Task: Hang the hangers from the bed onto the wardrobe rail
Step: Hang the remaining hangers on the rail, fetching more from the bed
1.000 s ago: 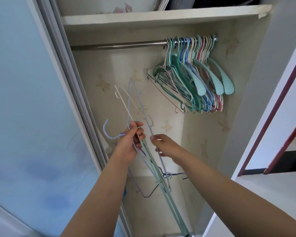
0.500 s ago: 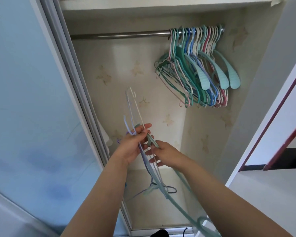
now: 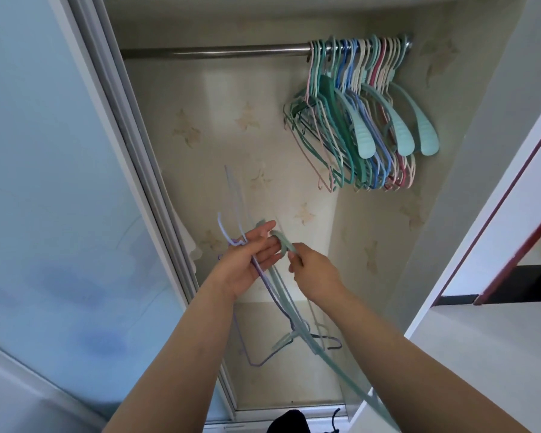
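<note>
The left hand holds a small bunch of thin purple and pale green hangers, its fingers only loosely bent around the wires, low down in the open wardrobe. The right hand pinches the curved hook of one pale green plastic hanger right beside the left fingers. This hanger's long arm runs down toward the bottom right edge of the view. High up, the shiny metal wardrobe rail goes from side to side. Many green, blue, pink and white hangers are packed on its right end, against the right wall. The left and middle parts of the rail are bare, with lots of open room under them. The pale blue sliding door stands along the left edge. No words or labels can be read.
</note>
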